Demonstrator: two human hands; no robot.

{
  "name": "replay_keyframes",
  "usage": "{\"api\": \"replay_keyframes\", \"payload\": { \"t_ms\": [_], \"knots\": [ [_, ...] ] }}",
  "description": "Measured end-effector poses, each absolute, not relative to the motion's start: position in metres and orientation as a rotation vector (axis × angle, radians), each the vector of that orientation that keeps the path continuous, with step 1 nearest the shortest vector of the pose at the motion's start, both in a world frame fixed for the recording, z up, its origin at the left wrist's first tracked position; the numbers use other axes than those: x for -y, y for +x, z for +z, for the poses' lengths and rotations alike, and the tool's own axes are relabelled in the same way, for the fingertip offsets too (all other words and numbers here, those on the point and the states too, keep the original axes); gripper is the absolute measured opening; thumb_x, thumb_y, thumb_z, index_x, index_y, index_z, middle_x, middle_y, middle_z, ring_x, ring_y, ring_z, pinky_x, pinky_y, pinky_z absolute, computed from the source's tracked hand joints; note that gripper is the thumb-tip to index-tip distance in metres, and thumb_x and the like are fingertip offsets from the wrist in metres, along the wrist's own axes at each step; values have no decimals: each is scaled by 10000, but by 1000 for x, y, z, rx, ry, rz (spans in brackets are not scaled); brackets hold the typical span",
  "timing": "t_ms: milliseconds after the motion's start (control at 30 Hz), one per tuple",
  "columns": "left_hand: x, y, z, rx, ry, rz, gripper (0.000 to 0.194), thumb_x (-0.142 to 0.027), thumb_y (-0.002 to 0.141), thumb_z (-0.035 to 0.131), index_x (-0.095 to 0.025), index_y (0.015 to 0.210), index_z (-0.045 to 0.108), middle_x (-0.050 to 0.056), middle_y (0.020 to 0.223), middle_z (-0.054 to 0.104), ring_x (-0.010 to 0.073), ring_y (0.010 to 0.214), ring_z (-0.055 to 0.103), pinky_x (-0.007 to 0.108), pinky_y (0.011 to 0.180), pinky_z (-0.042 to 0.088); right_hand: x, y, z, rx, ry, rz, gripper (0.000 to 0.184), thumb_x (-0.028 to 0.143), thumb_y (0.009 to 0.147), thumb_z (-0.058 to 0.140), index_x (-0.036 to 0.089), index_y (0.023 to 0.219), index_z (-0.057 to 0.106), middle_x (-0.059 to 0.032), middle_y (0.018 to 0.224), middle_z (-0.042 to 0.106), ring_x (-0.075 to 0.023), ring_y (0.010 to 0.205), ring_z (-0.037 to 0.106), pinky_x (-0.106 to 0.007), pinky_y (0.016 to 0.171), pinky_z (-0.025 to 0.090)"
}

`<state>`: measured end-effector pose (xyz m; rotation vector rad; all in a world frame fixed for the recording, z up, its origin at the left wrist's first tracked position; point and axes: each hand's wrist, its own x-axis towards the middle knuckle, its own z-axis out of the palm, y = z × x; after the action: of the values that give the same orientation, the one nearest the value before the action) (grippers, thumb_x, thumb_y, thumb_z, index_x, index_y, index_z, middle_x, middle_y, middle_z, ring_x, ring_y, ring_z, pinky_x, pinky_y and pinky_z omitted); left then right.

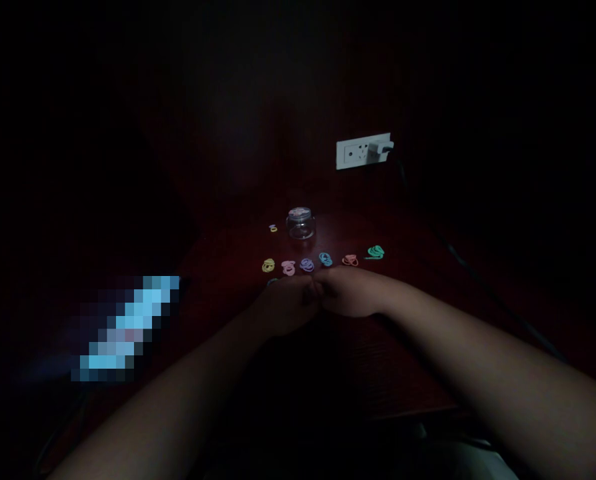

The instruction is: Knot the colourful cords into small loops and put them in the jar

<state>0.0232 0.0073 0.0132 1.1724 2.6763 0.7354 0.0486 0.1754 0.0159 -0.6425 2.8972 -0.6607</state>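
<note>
My left hand (pixel 289 303) and my right hand (pixel 351 291) meet over the dark red table, fingers curled in and touching. Whatever they pinch is hidden in the dimness. Just beyond them lie small heaps of coloured loops, like hair ties: yellow (pixel 269 265), pink (pixel 289 268), purple (pixel 307 265), blue (pixel 325 259), coral (pixel 350 260) and green (pixel 375 253). A pale loop (pixel 273 283) peeks out beside my left hand. Behind the heaps stands a clear jar (pixel 301 227) with its lid on. Left of the jar are a few tiny loops (pixel 273 228).
A lit, blurred-out screen (pixel 128 330) is at the left. On the wall behind the table is a white socket plate (pixel 363 152) with a plug in it. A dark cable (pixel 498 303) runs down the right side. Most of the surroundings are very dark.
</note>
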Motion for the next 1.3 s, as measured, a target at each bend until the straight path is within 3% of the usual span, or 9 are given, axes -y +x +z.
{"api": "replay_keyframes", "payload": {
  "t_ms": [233,567,833,1300],
  "knots": [
    [-7,23,15,-2650,1218,731,161,-289,784,471,-227,869,593,12,911,647,163,781,576,244,640,395,-176,49,18,-2879,-644,-631,206,212,713,510,180,889,614,-50,861,647,-133,695,551,-221,581,364],
    [-7,23,14,-2644,1160,735,193,-293,772,484,-239,916,601,18,932,645,174,807,572,266,683,410,-175,46,15,-2835,-707,-638,211,167,691,486,168,840,636,-38,764,651,-115,605,537,-214,530,355],
    [-7,24,16,-2659,1130,715,187,-296,766,499,-220,901,606,30,915,650,176,791,579,264,672,415,-173,49,23,-2772,-613,-688,230,147,699,501,164,865,658,-54,827,673,-131,680,574,-214,578,374],
    [-9,26,20,-2636,1156,692,234,-237,759,493,-235,968,597,28,993,644,189,861,582,277,726,427,-173,49,22,-2839,-666,-614,233,193,704,517,175,894,651,-58,865,671,-144,687,583,-220,567,386]
  ]
}}
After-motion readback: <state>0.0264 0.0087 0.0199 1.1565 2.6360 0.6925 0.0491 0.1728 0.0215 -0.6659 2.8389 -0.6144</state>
